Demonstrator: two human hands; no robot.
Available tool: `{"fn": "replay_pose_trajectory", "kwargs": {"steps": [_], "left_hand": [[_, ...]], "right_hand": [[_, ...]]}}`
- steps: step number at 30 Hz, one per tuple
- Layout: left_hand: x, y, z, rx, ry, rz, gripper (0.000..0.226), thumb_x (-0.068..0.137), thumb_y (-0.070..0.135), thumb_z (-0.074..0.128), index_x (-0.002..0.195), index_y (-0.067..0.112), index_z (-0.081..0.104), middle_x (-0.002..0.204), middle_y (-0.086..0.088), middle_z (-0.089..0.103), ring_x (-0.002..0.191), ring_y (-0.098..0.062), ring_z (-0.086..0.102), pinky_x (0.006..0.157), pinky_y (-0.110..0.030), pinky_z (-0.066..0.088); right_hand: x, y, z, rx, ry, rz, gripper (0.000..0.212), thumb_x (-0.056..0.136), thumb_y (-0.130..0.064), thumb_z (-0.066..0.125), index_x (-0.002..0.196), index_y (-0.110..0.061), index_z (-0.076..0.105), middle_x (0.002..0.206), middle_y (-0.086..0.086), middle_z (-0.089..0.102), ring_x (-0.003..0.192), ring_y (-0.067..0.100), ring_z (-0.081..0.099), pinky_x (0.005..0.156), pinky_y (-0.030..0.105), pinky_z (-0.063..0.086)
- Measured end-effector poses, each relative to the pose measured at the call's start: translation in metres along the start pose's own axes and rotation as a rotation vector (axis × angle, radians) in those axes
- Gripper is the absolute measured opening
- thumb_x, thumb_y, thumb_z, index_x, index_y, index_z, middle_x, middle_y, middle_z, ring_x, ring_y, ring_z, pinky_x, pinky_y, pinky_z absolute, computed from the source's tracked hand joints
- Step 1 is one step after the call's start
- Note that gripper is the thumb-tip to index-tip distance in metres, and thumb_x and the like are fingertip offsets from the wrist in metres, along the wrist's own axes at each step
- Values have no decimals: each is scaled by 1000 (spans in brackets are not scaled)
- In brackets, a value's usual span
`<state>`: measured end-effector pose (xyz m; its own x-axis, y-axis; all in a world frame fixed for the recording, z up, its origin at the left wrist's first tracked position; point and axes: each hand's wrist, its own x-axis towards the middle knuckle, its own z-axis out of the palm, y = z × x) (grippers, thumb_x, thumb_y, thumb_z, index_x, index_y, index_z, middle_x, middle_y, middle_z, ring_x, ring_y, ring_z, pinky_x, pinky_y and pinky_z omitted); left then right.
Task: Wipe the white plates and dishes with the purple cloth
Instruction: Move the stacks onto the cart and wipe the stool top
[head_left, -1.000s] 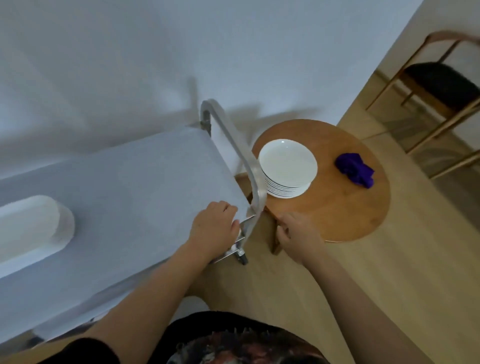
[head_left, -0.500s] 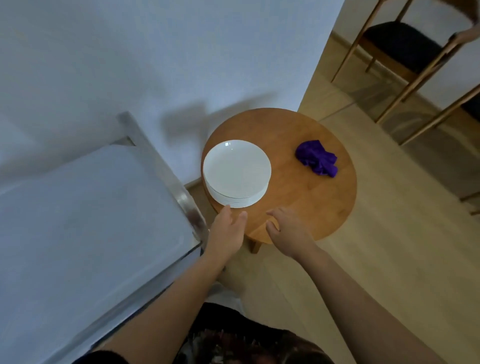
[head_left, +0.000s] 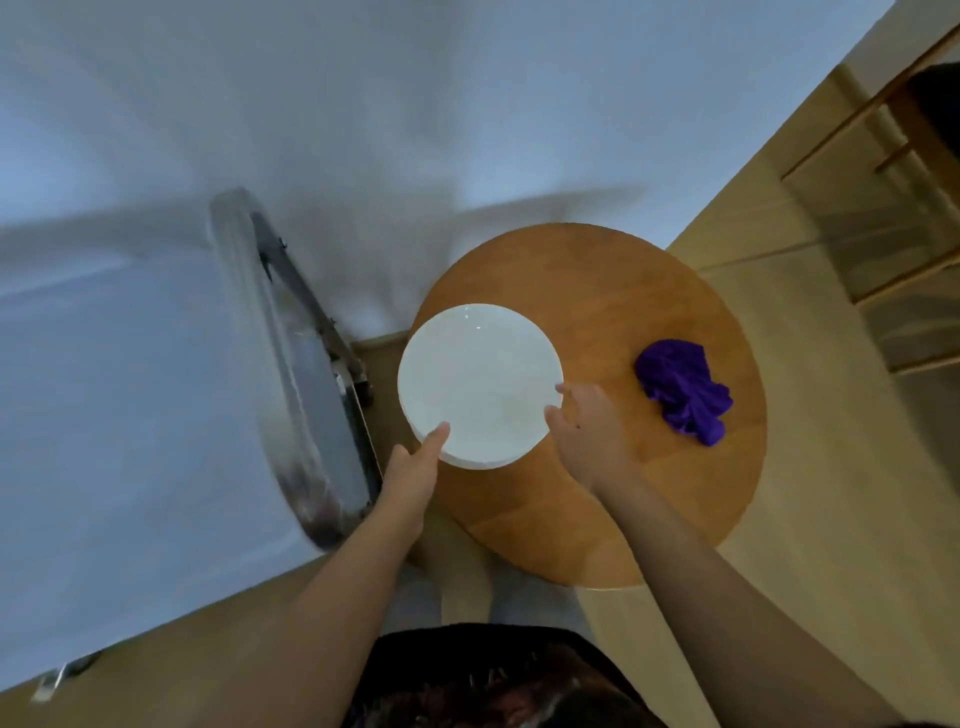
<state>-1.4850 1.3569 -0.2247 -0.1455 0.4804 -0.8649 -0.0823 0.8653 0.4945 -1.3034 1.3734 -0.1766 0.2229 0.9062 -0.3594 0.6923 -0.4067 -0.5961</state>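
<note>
A stack of white plates (head_left: 479, 382) sits at the left edge of a round wooden table (head_left: 613, 291), its rim overhanging that edge slightly toward the metal cart (head_left: 291, 374) parked beside the table. The left hand (head_left: 413, 470) reaches up from below with fingers straight, its fingertips touching the near-left rim of the top plate. The right hand (head_left: 589, 431) lies on the near-right rim, fingers spread and lightly curved against the plate's edge; whether they hook under the rim cannot be told. Neither hand clearly pinches anything.

The purple cloth (head_left: 683, 389) lies crumpled near the right edge of the table, well apart from the plates and from both hands, with bare wood between them. The far part of the tabletop and the near-right part are open wood too. A narrow strip of floor separates the table's left edge from the cart's handle frame. Wooden chair legs (head_left: 904, 218) stand on the floor beyond the table's far-right side.
</note>
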Motion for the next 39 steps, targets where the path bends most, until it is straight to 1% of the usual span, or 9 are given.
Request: {"fn": "replay_pose_trajectory", "kwargs": {"steps": [4,8,13,16,20,25,32,35,39], "left_hand": [[35,8,11,-251,91,-21,94,80,54,64,151,22,11,153,-8,29,137,-34,31,109,-56,30],[59,4,20,-473,-40,82,71,72,42,73,135,22,47,126,-8,62,114,-30,58,92,-49,49],[72,-5,33,-683,63,141,58,69,39,68,124,24,55,109,-2,71,98,-25,67,64,-35,57],[73,-7,37,-724,101,148,48,82,35,62,128,23,54,115,-4,67,103,-27,64,71,-39,56],[73,-2,29,-584,69,124,46,77,41,68,120,29,57,111,-1,69,108,-30,59,87,-51,51],[76,4,26,-464,-40,211,38,70,47,63,106,35,62,93,7,74,93,-21,67,66,-35,54],[79,3,27,-636,-14,177,34,73,43,61,102,28,68,93,0,74,83,-20,71,58,-35,56],[80,5,32,-601,5,86,43,74,41,71,114,28,62,105,-3,71,100,-28,64,73,-45,55],[79,7,36,-607,56,56,30,84,37,64,112,30,59,113,-4,65,108,-30,58,94,-54,46]], "right_hand": [[75,18,-3,221,-46,113,51,91,-30,54,137,-13,42,141,5,42,122,15,42,90,26,34],[136,24,5,274,-317,281,73,87,-43,61,147,-17,27,149,3,34,130,23,41,83,29,38],[164,27,30,438,-564,357,47,81,-31,72,124,-21,55,108,-1,66,91,18,64,61,30,53],[162,30,38,551,-547,416,24,85,-24,67,107,-26,57,103,1,66,91,21,63,61,35,52],[154,37,36,642,-563,451,31,90,-27,61,120,-26,52,107,1,65,95,22,62,64,36,53],[141,52,29,685,-537,484,35,86,-32,64,119,-28,54,108,-2,66,97,20,61,65,36,53],[141,52,29,713,-488,478,27,88,-28,62,114,-32,56,108,-2,65,98,22,61,66,37,53],[142,52,29,717,-467,485,32,89,-28,60,121,-31,54,110,-2,64,100,21,60,69,39,53],[141,49,30,698,-457,489,35,90,-29,59,124,-32,52,110,-3,63,100,21,58,73,40,52]]}}
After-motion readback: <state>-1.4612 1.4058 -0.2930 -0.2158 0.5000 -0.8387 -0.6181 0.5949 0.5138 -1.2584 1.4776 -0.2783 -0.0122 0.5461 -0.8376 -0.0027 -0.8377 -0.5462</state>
